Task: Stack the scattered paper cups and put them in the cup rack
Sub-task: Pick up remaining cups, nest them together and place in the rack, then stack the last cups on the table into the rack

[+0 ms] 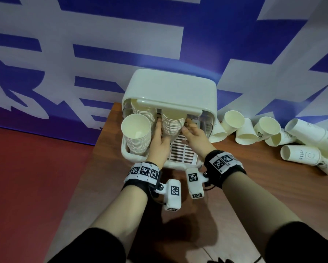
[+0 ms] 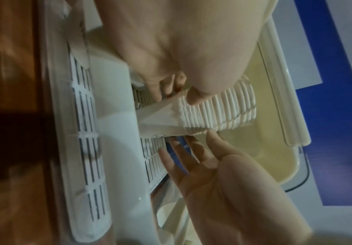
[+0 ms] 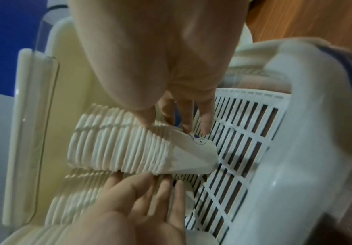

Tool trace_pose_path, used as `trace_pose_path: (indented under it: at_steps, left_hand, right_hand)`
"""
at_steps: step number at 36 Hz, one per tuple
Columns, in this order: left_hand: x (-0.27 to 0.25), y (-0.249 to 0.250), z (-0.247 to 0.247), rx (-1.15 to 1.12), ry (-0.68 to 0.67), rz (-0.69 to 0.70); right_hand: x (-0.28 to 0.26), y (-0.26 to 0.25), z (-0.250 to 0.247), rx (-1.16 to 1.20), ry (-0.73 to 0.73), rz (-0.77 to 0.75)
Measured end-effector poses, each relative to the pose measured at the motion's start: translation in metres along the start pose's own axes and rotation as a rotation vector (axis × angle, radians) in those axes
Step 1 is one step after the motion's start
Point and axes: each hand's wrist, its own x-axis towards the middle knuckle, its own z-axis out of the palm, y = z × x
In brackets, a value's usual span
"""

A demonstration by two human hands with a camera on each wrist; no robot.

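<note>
The cream cup rack (image 1: pixel 169 86) stands at the table's back with its lid raised. A tall stack of white paper cups (image 1: pixel 173 123) leans inside it, base on the slotted floor (image 1: pixel 180 151). My left hand (image 1: pixel 160 130) holds the stack's left side and my right hand (image 1: pixel 187 128) its right side. In the left wrist view my left hand (image 2: pixel 181 92) has its thumb on the stack (image 2: pixel 216 112) and its fingers behind it. The right wrist view has my right hand (image 3: pixel 166 122) gripping the stack (image 3: pixel 118 145) the same way. Two more stacks (image 1: pixel 136 133) fill the rack's left side.
Several loose paper cups (image 1: pixel 267 128) lie tipped over on the wooden table (image 1: pixel 235 186) right of the rack, some printed (image 1: pixel 300 154). A blue and white wall rises right behind the rack. The table's left edge drops to a red floor (image 1: pixel 36 177).
</note>
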Motion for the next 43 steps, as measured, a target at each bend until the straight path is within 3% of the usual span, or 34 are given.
trace_pose_path:
  at_steps: [8,34,39,43]
  left_hand:
    - [0.013,-0.001,0.001,0.231,0.068,0.114]
    - [0.015,0.008,0.009,0.338,0.182,-0.02]
    - [0.015,0.009,0.007,0.345,0.163,-0.053]
    - [0.013,0.012,0.005,0.356,0.122,-0.085]
  right_hand:
    - [-0.001,0.009,0.0,0.101,-0.016,0.085]
    - [0.02,-0.002,0.008,0.18,0.016,0.151]
    - [0.015,-0.007,0.007,0.098,-0.098,0.136]
    - [0.01,-0.013,0.003,0.021,-0.078,0.135]
